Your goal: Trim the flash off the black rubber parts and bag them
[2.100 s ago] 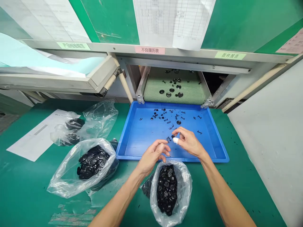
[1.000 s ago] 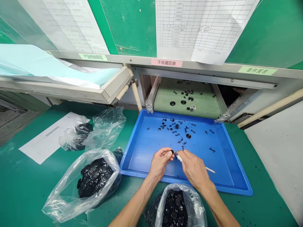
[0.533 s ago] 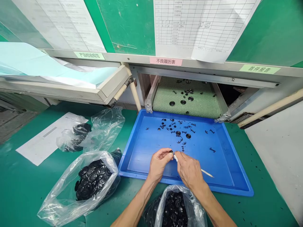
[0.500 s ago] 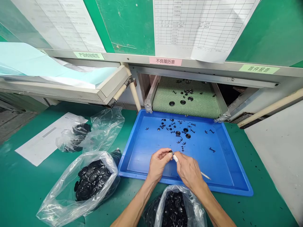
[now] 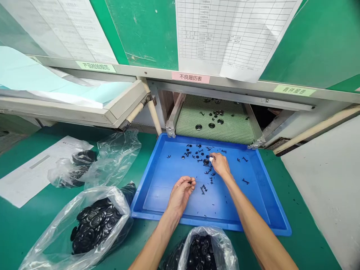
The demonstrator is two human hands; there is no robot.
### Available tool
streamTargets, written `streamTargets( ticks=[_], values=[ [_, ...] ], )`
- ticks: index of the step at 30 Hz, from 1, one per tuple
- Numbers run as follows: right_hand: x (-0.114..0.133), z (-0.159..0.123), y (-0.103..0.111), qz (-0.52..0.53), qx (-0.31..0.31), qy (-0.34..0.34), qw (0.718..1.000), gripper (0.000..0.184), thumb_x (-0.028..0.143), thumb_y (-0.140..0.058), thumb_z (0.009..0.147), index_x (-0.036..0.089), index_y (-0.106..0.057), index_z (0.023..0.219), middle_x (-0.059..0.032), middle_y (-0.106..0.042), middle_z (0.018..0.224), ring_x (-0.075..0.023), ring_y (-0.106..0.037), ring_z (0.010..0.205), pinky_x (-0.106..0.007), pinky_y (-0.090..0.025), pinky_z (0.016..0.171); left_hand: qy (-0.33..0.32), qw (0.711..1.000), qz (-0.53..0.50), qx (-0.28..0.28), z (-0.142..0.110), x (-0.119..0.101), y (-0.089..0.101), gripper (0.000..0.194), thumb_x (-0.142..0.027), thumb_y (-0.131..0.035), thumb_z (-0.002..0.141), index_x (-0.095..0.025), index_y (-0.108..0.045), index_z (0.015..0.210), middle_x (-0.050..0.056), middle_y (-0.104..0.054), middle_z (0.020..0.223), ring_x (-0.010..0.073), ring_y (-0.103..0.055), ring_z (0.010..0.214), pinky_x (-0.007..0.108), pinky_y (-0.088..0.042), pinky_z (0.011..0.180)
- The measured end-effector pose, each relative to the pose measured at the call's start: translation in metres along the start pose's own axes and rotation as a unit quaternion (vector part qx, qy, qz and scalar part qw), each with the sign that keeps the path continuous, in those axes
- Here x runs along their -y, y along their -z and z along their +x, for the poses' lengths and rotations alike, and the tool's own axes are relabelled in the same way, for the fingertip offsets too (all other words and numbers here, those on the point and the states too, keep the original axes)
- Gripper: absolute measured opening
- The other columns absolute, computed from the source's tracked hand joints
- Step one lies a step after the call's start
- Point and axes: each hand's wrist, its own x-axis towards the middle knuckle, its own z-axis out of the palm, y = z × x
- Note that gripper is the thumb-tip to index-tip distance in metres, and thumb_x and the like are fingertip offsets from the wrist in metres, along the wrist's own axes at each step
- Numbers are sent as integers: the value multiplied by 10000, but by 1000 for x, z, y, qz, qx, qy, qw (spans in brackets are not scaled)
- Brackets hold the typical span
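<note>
My hands have parted: my left hand (image 5: 180,191) pinches a small black piece (image 5: 190,182); my right hand (image 5: 221,164), grip unclear, reaches over black parts (image 5: 206,162) mid-frame; two-handed work seems paused.

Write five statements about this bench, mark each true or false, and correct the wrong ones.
1. The left hand pinches a small dark part. True.
2. The right hand is over the blue tray. True.
3. The left hand has a bandaged finger. False: the white wrap is on the right hand.
4. Black discs lie on the conveyor belt. True.
5. The blue tray stands on the conveyor belt. False: it rests on the green table.
</note>
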Motion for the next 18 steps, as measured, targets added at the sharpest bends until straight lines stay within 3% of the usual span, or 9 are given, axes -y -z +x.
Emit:
streamTargets(
  ticks=[3,6,9,12,15,18],
  values=[
    [0,24,-7,5,18,11,1000,385,72,-460,745,195,-665,1046,-85,-622,1090,-202,-572,937,-260,-382,778,2,1000,-7,-2,4,0,2,189,-121,-712,583,-129,-630,752,57,-673,783,110,-594,695,200,-438,614],
    [0,27,-9,27,43,19,999,302,98,-481,736,176,-684,946,-85,-641,1016,-200,-570,893,-266,-386,760,1,1000,3,-16,6,1,1,239,-194,-766,590,-127,-647,786,59,-661,787,105,-574,686,194,-413,585],
    [4,8,-7,74,87,30,993,196,213,-496,780,163,-660,876,-52,-631,807,-154,-542,716,-246,-389,650,-31,999,35,-14,5,3,-2,308,-256,-786,600,-141,-668,860,52,-645,813,101,-547,679,198,-381,559],
    [13,-27,-10,129,156,41,978,288,408,-465,828,165,-612,779,24,-490,559,-92,-403,494,-208,-331,489,-82,991,102,15,0,3,-5,403,-305,-772,631,-168,-677,997,38,-627,871,81,-493,618,215,-364,554],
    [26,-59,-15,267,234,13,935,356,519,-480,806,177,-528,721,90,-296,469,-60,-224,410,-189,-213,396,-123,980,156,24,-6,2,-7,392,-328,-757,648,-165,-692,998,15,-611,807,67,-434,560,224,-345,547],
    [37,-78,-16,405,274,-28,872,361,534,-540,769,191,-458,690,108,-243,488,-49,-152,414,-185,-146,378,-142,975,170,25,-10,2,-7,358,-342,-743,664,-144,-696,958,-2,-585,689,80,-424,558,225,-327,539]
  ],
)
